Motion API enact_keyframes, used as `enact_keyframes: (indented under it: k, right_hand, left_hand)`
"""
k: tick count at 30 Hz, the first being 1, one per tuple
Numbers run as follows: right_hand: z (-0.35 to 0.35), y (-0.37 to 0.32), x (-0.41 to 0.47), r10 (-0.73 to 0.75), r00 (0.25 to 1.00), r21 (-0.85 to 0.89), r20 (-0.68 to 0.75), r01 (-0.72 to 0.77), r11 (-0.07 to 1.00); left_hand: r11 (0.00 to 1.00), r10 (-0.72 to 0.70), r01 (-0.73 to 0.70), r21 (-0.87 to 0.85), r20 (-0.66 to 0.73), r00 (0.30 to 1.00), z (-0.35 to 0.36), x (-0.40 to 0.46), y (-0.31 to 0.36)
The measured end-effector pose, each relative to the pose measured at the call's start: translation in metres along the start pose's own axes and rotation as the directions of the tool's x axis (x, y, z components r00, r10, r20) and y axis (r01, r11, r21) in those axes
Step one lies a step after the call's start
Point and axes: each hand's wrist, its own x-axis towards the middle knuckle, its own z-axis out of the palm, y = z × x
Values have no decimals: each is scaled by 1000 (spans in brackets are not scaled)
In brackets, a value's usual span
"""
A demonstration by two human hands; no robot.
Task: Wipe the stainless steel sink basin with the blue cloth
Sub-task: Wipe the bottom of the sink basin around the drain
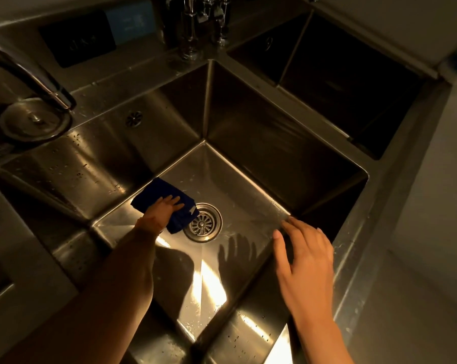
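Observation:
A deep stainless steel sink basin (237,185) fills the middle of the head view, with a round drain strainer (203,222) in its floor. A folded dark blue cloth (159,194) lies on the basin floor just left of the drain, its edge reaching the drain rim. My left hand (162,208) presses flat on the cloth, fingers pointing right. Above the basin's right side hovers my right hand (304,254), fingers spread, holding nothing; its shadow falls on the floor.
A curved faucet spout (30,74) and its round base (35,119) stand at the upper left. An overflow hole (134,119) sits in the back wall. A second basin (335,82) lies at the upper right. Chrome fittings (203,22) rise behind. Water drops dot the rim.

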Motion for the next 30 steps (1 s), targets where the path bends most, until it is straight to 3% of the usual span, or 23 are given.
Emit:
enact_keyframes:
  k: [8, 12, 17, 21, 30]
  right_hand:
    - [1, 0, 0, 3, 1000, -14, 4, -3, 1000]
    - [0, 1, 0, 4, 1000, -11, 8, -4, 1000]
    - [0, 0, 0, 17, 1000, -7, 5, -17, 1000]
    - [0, 0, 0, 13, 1000, -5, 0, -13, 1000]
    - [0, 1, 0, 9, 1000, 7, -2, -9, 1000]
  left_hand:
    - [1000, -9, 9, -24, 8, 1000, -22, 22, 1]
    - [999, -38, 36, -25, -99, 994, -13, 12, 7]
    - [968, -173, 123, -217, -225, 959, -9, -4, 28]
    - [910, -302, 217, -354, -206, 931, -9, -2, 48]
    - [944, -316, 285, -170, -199, 928, -3, 8, 56]
